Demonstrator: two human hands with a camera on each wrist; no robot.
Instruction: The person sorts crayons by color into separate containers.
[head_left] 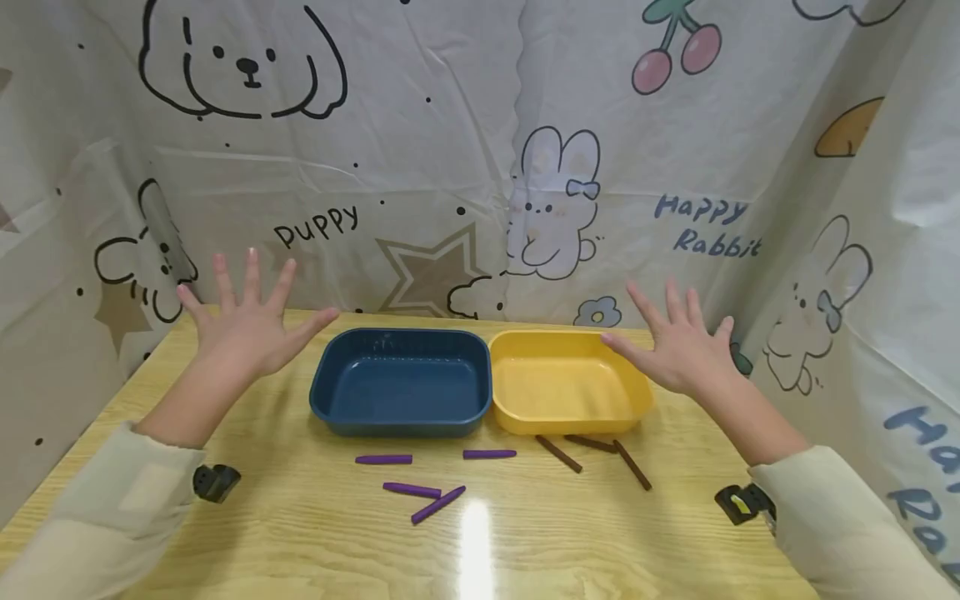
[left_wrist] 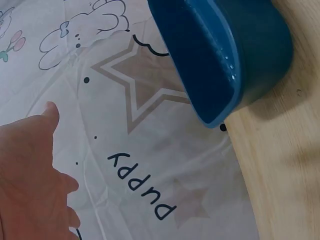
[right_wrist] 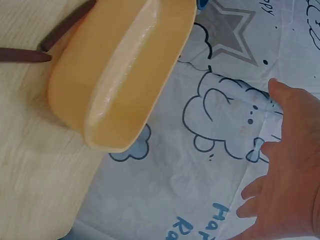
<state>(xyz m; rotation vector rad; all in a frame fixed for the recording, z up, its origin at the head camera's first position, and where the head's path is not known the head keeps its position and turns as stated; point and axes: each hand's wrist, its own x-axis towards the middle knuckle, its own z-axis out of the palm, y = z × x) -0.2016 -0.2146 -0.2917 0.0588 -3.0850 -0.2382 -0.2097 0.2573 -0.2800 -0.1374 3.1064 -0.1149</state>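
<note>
My left hand (head_left: 243,333) is raised with its fingers spread, left of a dark blue tray (head_left: 401,429), and holds nothing. On the other side my right hand (head_left: 682,354) is lifted the same way, its thumb overlapping the right part of a yellow tray (head_left: 570,425) in the head view. Both trays stand side by side with nothing inside. Before the blue one lie several purple crayons (head_left: 384,459), two of them meeting at their ends. Three brown crayons (head_left: 633,465) lie at the front of the yellow tray.
The wooden table (head_left: 315,550) carries everything. Behind it and at both sides hangs a white cloth (head_left: 420,167) printed with cartoon animals, stars and words. Each sleeve has a black wrist device, one on the left (head_left: 216,482) and one on the right (head_left: 744,503).
</note>
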